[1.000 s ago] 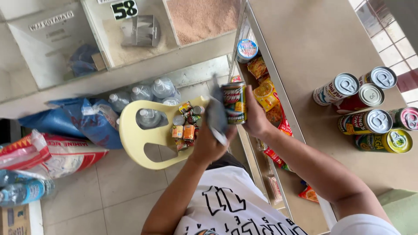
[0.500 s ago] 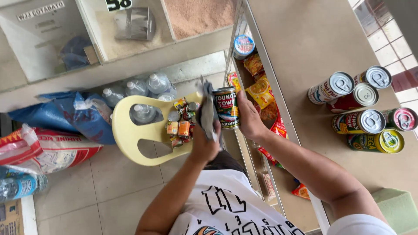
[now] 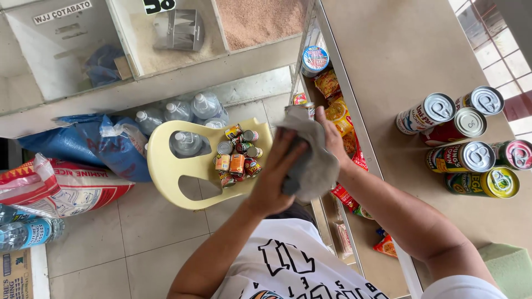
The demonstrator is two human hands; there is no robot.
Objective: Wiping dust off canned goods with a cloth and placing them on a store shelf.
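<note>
The left hand (image 3: 277, 177) presses a grey cloth (image 3: 310, 160) over a can (image 3: 299, 108), fingers clenched on the fabric. The right hand (image 3: 332, 138) is behind the cloth, seemingly gripping the can, though its fingers are mostly covered. Both hang above the yellow plastic chair (image 3: 177, 171), near its right edge. Wiping well likely means steadying the can while turning the cloth round its whole side and lid. The can is almost wholly hidden; only its top edge peeks out. Small tins (image 3: 235, 158) heaped on the chair are hard to tell apart.
</note>
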